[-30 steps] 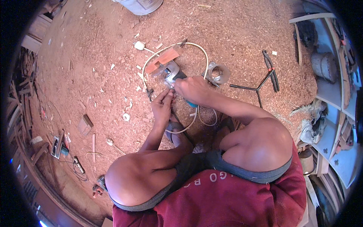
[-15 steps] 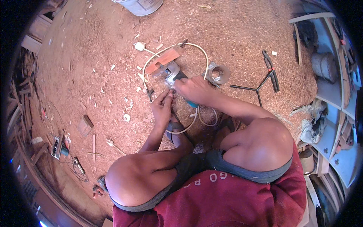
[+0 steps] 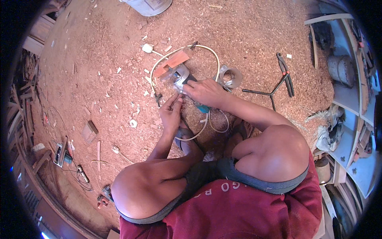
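A corded power tool, which looks like a trim router with a silver head, clear base and teal rear end, lies on the shavings between my feet. My right hand is closed over its body and hides most of the middle. At the near side of its head, my left hand has thumb and fingertips pinched together. What they hold, if anything, is too small to make out. Reddish wood blocks lie against the tool's far end. A pale cord loops around it, ending in a white plug.
Right of the tool lies a clear, ring-shaped part. Farther right are a black three-armed wrench and long-handled pliers. A bucket stands at the far edge, shelves at right, and a wood block at left.
My right hand's fingers have shifted slightly on the tool. My left hand stays pinched in nearly the same spot, and the tool lies as before.
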A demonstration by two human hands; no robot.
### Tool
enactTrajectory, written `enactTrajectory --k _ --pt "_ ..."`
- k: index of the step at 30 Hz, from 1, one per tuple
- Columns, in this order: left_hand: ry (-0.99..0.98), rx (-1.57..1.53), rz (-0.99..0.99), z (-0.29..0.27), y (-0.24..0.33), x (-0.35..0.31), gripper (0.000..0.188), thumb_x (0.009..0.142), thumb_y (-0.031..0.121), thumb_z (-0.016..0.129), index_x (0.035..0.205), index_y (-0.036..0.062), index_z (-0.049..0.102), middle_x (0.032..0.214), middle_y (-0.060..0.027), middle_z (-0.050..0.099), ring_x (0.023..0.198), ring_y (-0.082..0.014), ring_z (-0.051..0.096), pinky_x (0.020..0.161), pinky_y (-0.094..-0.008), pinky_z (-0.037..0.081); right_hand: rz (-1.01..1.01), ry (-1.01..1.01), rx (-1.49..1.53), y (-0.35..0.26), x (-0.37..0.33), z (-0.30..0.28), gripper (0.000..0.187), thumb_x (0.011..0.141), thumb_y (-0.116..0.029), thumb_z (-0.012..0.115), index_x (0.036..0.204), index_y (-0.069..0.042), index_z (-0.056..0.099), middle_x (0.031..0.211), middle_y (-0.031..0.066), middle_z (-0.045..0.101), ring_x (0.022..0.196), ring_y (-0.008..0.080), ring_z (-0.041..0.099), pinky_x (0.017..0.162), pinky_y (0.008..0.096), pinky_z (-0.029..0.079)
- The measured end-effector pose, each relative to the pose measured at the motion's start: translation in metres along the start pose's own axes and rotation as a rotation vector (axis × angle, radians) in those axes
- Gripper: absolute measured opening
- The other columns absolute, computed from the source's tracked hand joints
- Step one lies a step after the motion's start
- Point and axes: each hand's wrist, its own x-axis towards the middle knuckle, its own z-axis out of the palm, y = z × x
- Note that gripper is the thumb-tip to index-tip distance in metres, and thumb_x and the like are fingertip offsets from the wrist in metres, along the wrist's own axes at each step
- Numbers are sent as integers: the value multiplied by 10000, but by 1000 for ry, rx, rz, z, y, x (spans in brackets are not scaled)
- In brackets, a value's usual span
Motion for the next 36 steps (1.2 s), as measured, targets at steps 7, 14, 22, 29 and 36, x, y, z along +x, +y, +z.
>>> enactTrajectory --k 7,14,22,29,36 --pt "-1 13 12 -1 -1 0 382 977 59 630 1332 -76 582 1182 -137 706 903 -115 669 784 -241 548 234 -83 66 -13 7 1 217 918 -222 597 936 -8 627 708 179 693 629 346 703 563 453 558" --pt "0 61 46 0 4 -1 378 980 59 624 1331 -75 583 1158 -137 708 905 -114 665 781 -238 545 43 67 -70 -12 3 -7 185 889 -191 602 891 -6 611 696 158 683 618 322 708 526 426 552" --pt "-2 47 23 0 4 -2 362 985 55 615 1320 -80 586 1172 -151 702 932 -136 675 808 -261 556 225 -84 72 -15 6 -1 208 909 -205 592 862 -6 634 755 176 695 681 334 719 563 452 558" --pt "-8 196 60 -18 -13 10 338 956 106 665 1259 -42 652 1145 -134 714 986 -168 667 904 -287 518 274 -43 277 5 -24 -5 394 1002 -388 541 905 -29 673 839 181 699 739 379 695 665 517 538" --pt "106 267 130 -15 11 11 310 961 85 652 1256 -7 662 972 -41 681 797 -93 604 721 -241 505 652 454 7 43 -179 -47 170 911 -217 691 951 -55 661 912 152 672 831 337 680 697 417 547"
